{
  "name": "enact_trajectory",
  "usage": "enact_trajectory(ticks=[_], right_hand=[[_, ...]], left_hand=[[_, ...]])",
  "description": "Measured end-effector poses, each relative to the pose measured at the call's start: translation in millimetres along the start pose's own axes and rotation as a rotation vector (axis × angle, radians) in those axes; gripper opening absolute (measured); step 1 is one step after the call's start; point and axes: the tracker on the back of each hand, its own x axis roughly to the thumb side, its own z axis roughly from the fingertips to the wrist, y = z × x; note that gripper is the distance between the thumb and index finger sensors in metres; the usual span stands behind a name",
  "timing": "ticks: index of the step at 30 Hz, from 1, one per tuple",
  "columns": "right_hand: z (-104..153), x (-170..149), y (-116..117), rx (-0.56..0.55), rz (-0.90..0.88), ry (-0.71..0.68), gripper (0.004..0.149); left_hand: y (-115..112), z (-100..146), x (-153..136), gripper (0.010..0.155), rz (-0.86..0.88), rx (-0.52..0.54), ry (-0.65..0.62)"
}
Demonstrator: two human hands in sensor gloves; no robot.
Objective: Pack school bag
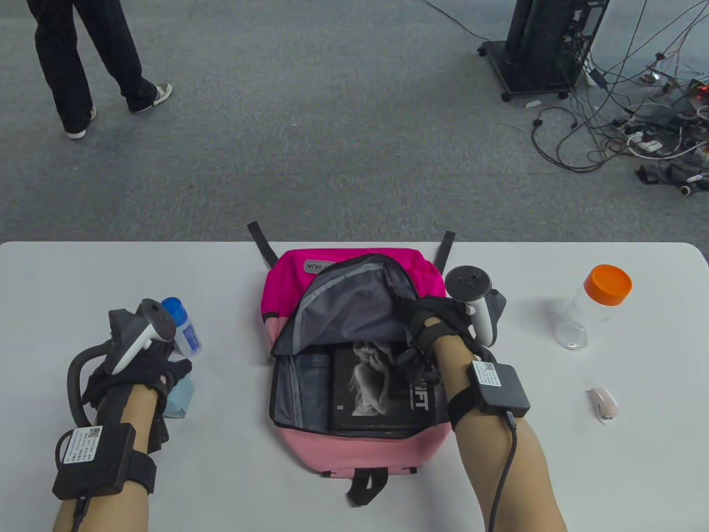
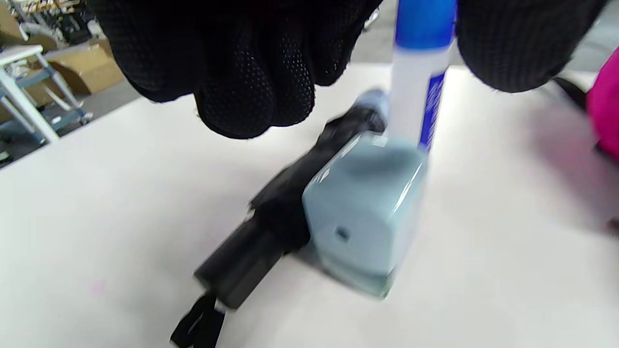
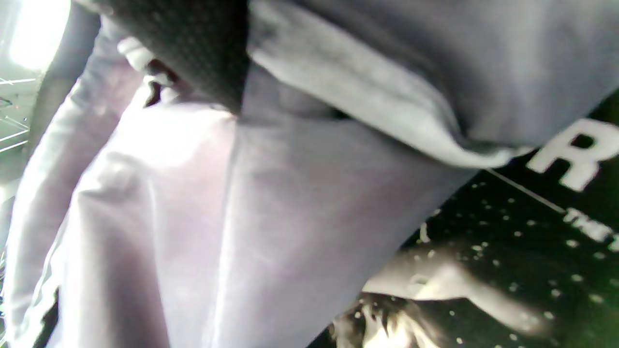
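The pink backpack (image 1: 354, 449) lies open in the middle of the table, its grey-lined flap (image 1: 343, 310) raised. A black book (image 1: 376, 388) with a pale portrait lies inside; it also shows in the right wrist view (image 3: 532, 241). My right hand (image 1: 421, 338) reaches into the opening under the flap, over the book's top edge; its grip is hidden. My left hand (image 1: 149, 366) hovers over a light-blue box (image 2: 362, 217), beside a black folded item (image 2: 271, 222). A white bottle with a blue cap (image 2: 418, 87) stands just behind. The left fingers (image 2: 251, 96) hang apart from the thumb and hold nothing.
A clear bottle with an orange cap (image 1: 598, 305) lies at the right of the table. A small white and pink item (image 1: 602, 403) lies nearer the front right. Beyond the table a person (image 1: 83, 61) walks on grey carpet, with cables (image 1: 653, 133) at the far right.
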Motion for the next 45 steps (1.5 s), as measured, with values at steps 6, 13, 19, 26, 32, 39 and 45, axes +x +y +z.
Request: enact_trajectory(ticks=[6,13,19,26,32,39,45], right_hand=[[-1.6,-2.8,1.1,0.014,-0.006,0.012,0.039],[-2.5,-5.3,2.0,0.039,-0.018,0.015,0.039],[-0.8,-7.5,2.3,0.047,-0.029,0.001,0.039],[3.9,-12.9,3.3,0.054,-0.049,-0.027,0.039],[6.7,-15.8,4.1,0.053,-0.06,-0.042,0.039],[7.2,-16.2,4.7,0.056,-0.061,-0.046,0.039],[9.4,-16.8,5.9,0.057,-0.059,-0.053,0.039]], left_hand=[[-29.2,-24.1,-2.0,0.104,0.033,-0.085,0.003],[-40.9,-35.1,-1.2,0.094,0.077,-0.115,0.029],[-49.4,-39.9,-9.2,0.096,0.156,-0.041,-0.024],[-58.3,-37.0,-9.9,0.096,0.182,-0.051,-0.092],[-64.0,-28.6,0.5,0.095,0.109,0.013,-0.197],[-67.9,-12.1,13.4,0.093,0.028,0.083,-0.276],[-67.2,-1.4,24.7,0.093,-0.024,0.101,-0.294]])
